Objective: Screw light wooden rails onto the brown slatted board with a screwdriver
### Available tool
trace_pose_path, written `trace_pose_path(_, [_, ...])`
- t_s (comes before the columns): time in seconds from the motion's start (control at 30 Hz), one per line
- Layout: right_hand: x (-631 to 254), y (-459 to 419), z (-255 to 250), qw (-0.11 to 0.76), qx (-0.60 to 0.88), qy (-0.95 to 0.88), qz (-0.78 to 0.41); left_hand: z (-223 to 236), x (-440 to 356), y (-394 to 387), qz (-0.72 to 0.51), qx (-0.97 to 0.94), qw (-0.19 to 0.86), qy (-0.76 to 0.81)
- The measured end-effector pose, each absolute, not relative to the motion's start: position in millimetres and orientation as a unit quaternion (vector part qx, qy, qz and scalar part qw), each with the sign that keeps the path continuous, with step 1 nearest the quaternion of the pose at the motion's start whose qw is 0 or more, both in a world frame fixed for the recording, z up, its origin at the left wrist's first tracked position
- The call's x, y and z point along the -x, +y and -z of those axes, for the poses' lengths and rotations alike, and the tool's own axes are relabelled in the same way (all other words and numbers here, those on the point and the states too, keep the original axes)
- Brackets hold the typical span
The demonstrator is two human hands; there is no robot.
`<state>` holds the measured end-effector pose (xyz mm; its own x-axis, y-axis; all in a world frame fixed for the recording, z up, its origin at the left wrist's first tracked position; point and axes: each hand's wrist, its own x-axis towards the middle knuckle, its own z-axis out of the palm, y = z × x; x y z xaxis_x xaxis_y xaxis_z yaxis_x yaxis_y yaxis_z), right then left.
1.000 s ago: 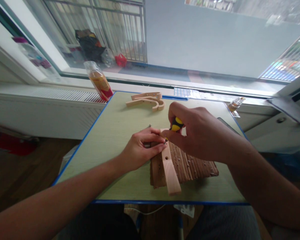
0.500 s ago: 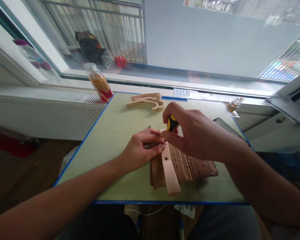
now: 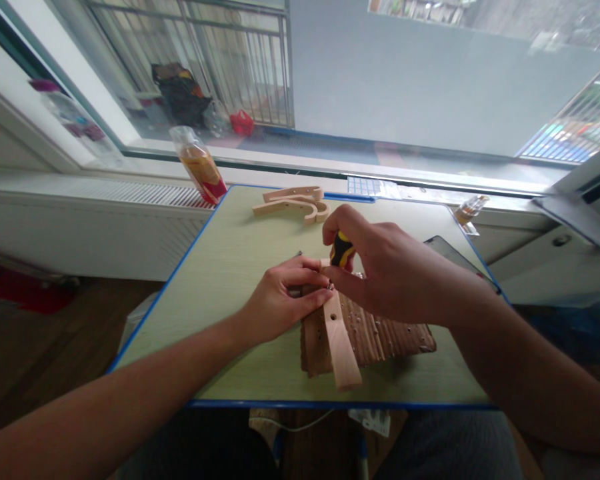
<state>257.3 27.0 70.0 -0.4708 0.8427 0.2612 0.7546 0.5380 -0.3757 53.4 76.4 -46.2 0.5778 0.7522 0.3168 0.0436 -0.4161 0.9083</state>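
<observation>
My right hand [image 3: 380, 267] is closed around the yellow and black handle of a short screwdriver [image 3: 340, 250], held nearly upright with its tip down. Beneath that tip, a small shiny screw [image 3: 331, 287] stands at the pale wooden hook piece [image 3: 343, 353]. The thumb and fingers of my left hand [image 3: 285, 290] pinch around the screw and rest against the wood. One bare screw hole shows nearer to me in the wood. Under the piece lies a ridged brown cardboard pad [image 3: 390, 333] dotted with holes. My fingers hide the far end of the wooden piece.
Two more wooden hooks [image 3: 293, 205] lie at the back of the blue-edged table [image 3: 205, 293]. A dark phone or tablet [image 3: 455, 257] is at the right edge. A drink bottle [image 3: 200, 167] stands behind the left corner, and a small bottle [image 3: 470, 210] at the back right.
The screwdriver handle has turned and tilted slightly, with my right fingers shifting a little left. My left hand and the wooden piece keep their place.
</observation>
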Motion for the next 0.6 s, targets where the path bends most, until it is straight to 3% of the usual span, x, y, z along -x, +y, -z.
trace_pose_path(0.27, [-255.1,30.2,-65.9,0.212,0.473,-0.853,-0.057,49.4,-55.0,76.9,-0.383,-0.756,0.465,0.257])
trace_pose_path(0.6, [-260.9,25.6,-72.7,0.203,0.445,-0.864,-0.117,48.4,-52.9,77.7,-0.38,-0.752,0.467,0.269])
